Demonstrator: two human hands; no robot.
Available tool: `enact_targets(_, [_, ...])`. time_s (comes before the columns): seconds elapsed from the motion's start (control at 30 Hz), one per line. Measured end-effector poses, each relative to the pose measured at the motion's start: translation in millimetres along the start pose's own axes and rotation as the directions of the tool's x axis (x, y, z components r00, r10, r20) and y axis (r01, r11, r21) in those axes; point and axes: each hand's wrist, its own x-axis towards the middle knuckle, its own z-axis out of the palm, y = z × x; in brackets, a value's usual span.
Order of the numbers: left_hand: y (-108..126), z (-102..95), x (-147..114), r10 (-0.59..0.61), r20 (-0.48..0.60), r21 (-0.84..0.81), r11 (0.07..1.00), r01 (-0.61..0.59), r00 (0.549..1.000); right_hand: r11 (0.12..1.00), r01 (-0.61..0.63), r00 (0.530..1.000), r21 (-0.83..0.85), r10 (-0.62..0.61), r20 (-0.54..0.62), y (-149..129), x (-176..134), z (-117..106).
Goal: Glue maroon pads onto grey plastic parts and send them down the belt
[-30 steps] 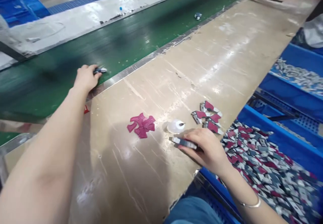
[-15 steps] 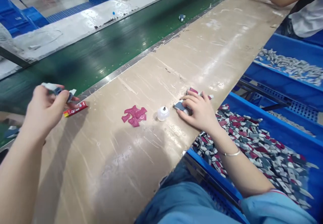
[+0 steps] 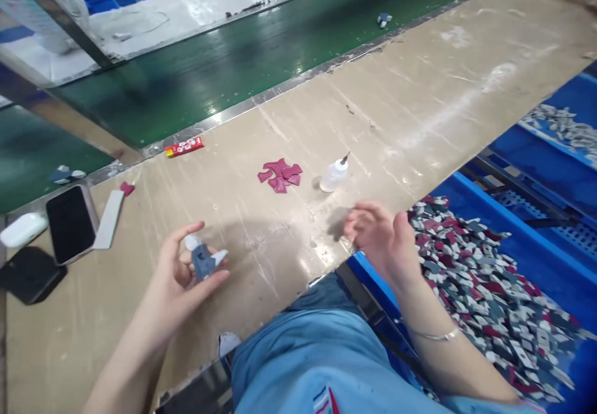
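My left hand is above the near part of the table, its thumb and fingers around a small grey-blue and white plastic piece. Over the table's near edge is my right hand, palm turned inward and fingers loosely bent, with nothing visible in it. Just beyond that hand, a small white bottle with a dark thin tip stands slightly tilted in view. Several flat dark-pink pieces lie in a loose pile left of the bottle.
A blue bin of mixed grey, white and maroon pieces sits at right. Beyond the tan table runs a green conveyor belt carrying a few pieces. A red packet, phone, white case and black box lie left.
My left hand has come back from the belt side toward me, holding the piece. My right hand has moved to the table edge, and the pieces under it are gone from the tabletop.
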Motion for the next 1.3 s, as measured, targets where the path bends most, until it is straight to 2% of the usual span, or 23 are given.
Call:
enact_targets(0.03, [-4, 3.6, -9, -0.015, -0.015, 0.0, 1.0, 0.015, 1.0, 0.949, -0.169, 0.972, 0.266, 0.116, 0.203, -5, 5, 20])
enact_targets(0.07, [-8, 7.4, -17, -0.038, -0.037, -0.007, 0.999, 0.038, 0.999, 0.812, -0.351, 0.908, 0.467, 0.171, 0.383, -7, 14, 36])
enact_targets(0.1, [-13, 11.6, -23, -0.056, -0.06, -0.012, 0.998, 0.055, 0.997, 0.628, -0.504, 0.831, 0.593, 0.164, 0.532, -8, 23, 48])
enact_targets(0.13, [-18, 16.4, -29, -0.06, -0.072, -0.02, 0.998, 0.059, 0.996, 0.441, -0.614, 0.765, 0.655, 0.127, 0.632, -6, 34, 55])
enact_targets(0.17, [-22, 21.7, -34, -0.056, -0.076, -0.037, 0.998, 0.053, 0.996, 0.289, -0.68, 0.719, 0.674, 0.084, 0.69, -3, 45, 59])
enact_targets(0.23, [-31, 32.7, -40, -0.046, -0.054, -0.092, 0.995, 0.041, 0.997, 0.084, -0.753, 0.656, 0.652, 0.033, 0.754, 4, 62, 59])
enact_targets(0.27, [-34, 37.9, -41, -0.045, -0.034, -0.119, 0.992, 0.041, 0.998, 0.035, -0.774, 0.633, 0.632, 0.032, 0.774, 6, 68, 58])
enact_targets(0.3, [-36, 42.3, -42, -0.053, -0.012, -0.141, 0.989, 0.051, 0.999, 0.024, -0.785, 0.62, 0.619, 0.043, 0.784, 6, 70, 57])
enact_targets(0.33, [-37, 45.8, -42, -0.066, 0.006, -0.16, 0.985, 0.066, 0.998, 0.05, -0.787, 0.618, 0.616, 0.066, 0.784, 3, 69, 57])
enact_targets(0.37, [-36, 48.1, -42, -0.083, 0.022, -0.179, 0.98, 0.085, 0.996, 0.113, -0.776, 0.631, 0.621, 0.097, 0.77, -4, 64, 60])
enact_targets(0.43, [-33, 50.0, -40, -0.107, 0.046, -0.229, 0.967, 0.115, 0.993, 0.314, -0.702, 0.702, 0.639, 0.158, 0.694, -22, 45, 70])
enact_targets(0.47, [-32, 50.0, -39, -0.118, 0.054, -0.257, 0.958, 0.129, 0.991, 0.438, -0.631, 0.757, 0.64, 0.167, 0.632, -33, 32, 76])
enact_targets(0.5, [-31, 49.6, -37, -0.128, 0.056, -0.284, 0.949, 0.139, 0.99, 0.553, -0.536, 0.817, 0.637, 0.151, 0.557, -44, 18, 83])
enact_targets(0.53, [-30, 49.2, -36, -0.139, 0.057, -0.305, 0.941, 0.15, 0.989, 0.642, -0.451, 0.857, 0.619, 0.119, 0.501, -52, 4, 90])
enact_targets(0.6, [-31, 49.2, -34, -0.155, 0.055, -0.329, 0.93, 0.164, 0.986, 0.765, -0.311, 0.906, 0.564, 0.059, 0.42, -61, -20, 100])
enact_targets(0.67, [-34, 50.4, -32, -0.155, 0.053, -0.34, 0.926, 0.163, 0.987, 0.848, -0.19, 0.939, 0.494, 0.009, 0.344, -59, -35, 105])
enact_targets(0.77, [-39, 53.0, -32, -0.145, 0.045, -0.337, 0.929, 0.152, 0.988, 0.921, -0.053, 0.963, 0.385, -0.055, 0.265, -48, -42, 104])
enact_targets(0.9, [-40, 54.4, -34, -0.133, 0.033, -0.308, 0.941, 0.137, 0.991, 0.955, 0.023, 0.952, 0.295, -0.111, 0.284, -42, -40, 100])
enact_targets(1.1, [-37, 54.3, -36, -0.125, 0.023, -0.316, 0.94, 0.126, 0.992, 0.983, 0.056, 0.95, 0.177, -0.107, 0.294, -51, -43, 99])
enact_targets(1.2, [-37, 54.4, -36, -0.12, 0.022, -0.344, 0.931, 0.121, 0.992, 0.987, 0.069, 0.957, 0.143, -0.106, 0.268, -53, -44, 98])
enact_targets(1.3, [-36, 53.8, -36, -0.122, 0.016, -0.336, 0.934, 0.12, 0.992, 0.986, 0.102, 0.946, 0.129, -0.136, 0.294, -53, -44, 95])
